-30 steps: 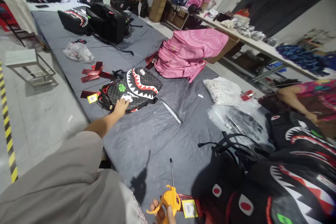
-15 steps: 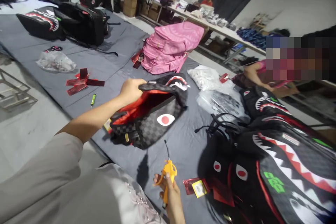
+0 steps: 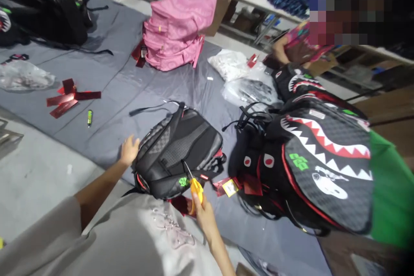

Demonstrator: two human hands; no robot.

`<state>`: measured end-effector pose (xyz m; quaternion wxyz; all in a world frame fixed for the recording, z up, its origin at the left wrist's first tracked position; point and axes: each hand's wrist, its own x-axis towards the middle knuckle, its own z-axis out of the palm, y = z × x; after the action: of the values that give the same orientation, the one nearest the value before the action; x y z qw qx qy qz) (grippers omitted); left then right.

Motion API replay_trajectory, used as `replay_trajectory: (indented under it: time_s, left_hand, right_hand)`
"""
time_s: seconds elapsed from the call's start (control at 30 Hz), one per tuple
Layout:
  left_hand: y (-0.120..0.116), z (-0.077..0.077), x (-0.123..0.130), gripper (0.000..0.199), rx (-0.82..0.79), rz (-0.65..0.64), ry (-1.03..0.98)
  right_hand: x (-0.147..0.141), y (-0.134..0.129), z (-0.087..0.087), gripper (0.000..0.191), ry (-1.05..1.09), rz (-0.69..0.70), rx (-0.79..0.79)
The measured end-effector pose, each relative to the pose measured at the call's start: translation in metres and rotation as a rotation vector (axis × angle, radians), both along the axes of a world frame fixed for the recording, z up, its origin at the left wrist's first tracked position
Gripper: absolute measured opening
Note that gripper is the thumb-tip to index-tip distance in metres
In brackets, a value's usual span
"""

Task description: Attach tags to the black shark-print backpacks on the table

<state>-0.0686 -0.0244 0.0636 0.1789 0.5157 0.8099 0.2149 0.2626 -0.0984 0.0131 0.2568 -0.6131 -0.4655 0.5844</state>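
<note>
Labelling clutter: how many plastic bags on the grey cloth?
3: one bag at far left, a whitish bag right of the pink backpack, a greyish bag just nearer. Others may be hidden.

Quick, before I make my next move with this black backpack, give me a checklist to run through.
1. Yellow tool gripped in right hand: ok.
2. Black backpack lying straps up on the table: ok.
3. Left hand pressing the backpack: cannot tell; it is at the edge.
4. Tool's thin rod touching the backpack: cannot tell.
5. Green marker-like item apart from the backpack: ok.
</note>
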Motion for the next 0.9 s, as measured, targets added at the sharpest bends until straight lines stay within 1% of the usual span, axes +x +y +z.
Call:
replay_trajectory:
  time_s: [0.03,0.07,0.1,0.17,0.2,0.23,0.27,0.33,0.4,0.47,0.53,0.63,0.67,0.7,0.8,0.83,0.9]
  left_hand:
    - [-0.001,-0.002,0.007,0.054,0.003,-0.010,0.056]
    - [-0.002,-0.006,0.017,0.060,0.003,-0.047,0.109]
    - [-0.003,-0.011,0.027,0.071,-0.016,-0.096,0.161]
    - [-0.005,-0.024,0.048,0.091,-0.107,-0.170,0.264]
    - [-0.007,-0.032,0.057,0.093,-0.150,-0.165,0.306]
    - [-0.008,-0.039,0.063,0.089,-0.170,-0.138,0.340]
    - [-0.010,-0.044,0.068,0.080,-0.162,-0.106,0.362]
    - [-0.014,-0.051,0.070,0.065,-0.076,-0.056,0.354]
    - [-0.020,-0.052,0.063,0.057,0.057,-0.036,0.254]
    - [-0.029,-0.050,0.050,0.053,0.184,-0.026,0.070]
    - [-0.037,-0.050,0.035,0.051,0.239,0.021,-0.146]
    - [-0.044,-0.054,0.017,0.052,0.226,0.112,-0.395]
    - [-0.044,-0.057,0.013,0.053,0.222,0.127,-0.451]
    - [-0.043,-0.060,0.010,0.055,0.220,0.138,-0.498]
    - [-0.037,-0.065,0.008,0.059,0.209,0.190,-0.588]
    - [-0.035,-0.066,0.008,0.060,0.201,0.207,-0.611]
    - [-0.032,-0.065,0.009,0.062,0.179,0.222,-0.645]
  right_hand:
    - [-0.001,0.001,0.000,0.065,-0.033,0.065,0.012]
    - [-0.001,0.004,0.002,0.063,-0.068,0.139,0.036]
    - [0.001,0.009,0.007,0.061,-0.102,0.207,0.070]
    - [0.009,0.028,0.022,0.056,-0.176,0.286,0.157]
    - [0.016,0.042,0.031,0.054,-0.234,0.300,0.201]
    - [0.022,0.059,0.041,0.053,-0.308,0.304,0.237]
    - [0.029,0.078,0.051,0.052,-0.397,0.309,0.264]
    - [0.038,0.117,0.070,0.049,-0.589,0.313,0.276]
    - [0.041,0.152,0.085,0.049,-0.725,0.307,0.261]
    - [0.039,0.175,0.092,0.049,-0.790,0.301,0.242]
    - [0.038,0.182,0.093,0.048,-0.791,0.321,0.219]
    - [0.046,0.170,0.082,0.046,-0.707,0.389,0.150]
    - [0.051,0.164,0.077,0.046,-0.671,0.375,0.122]
    - [0.057,0.159,0.070,0.046,-0.627,0.326,0.097]
    - [0.072,0.153,0.050,0.044,-0.432,0.078,0.053]
    - [0.075,0.153,0.044,0.044,-0.362,0.026,0.052]
    - [0.079,0.155,0.035,0.047,-0.277,-0.010,0.067]
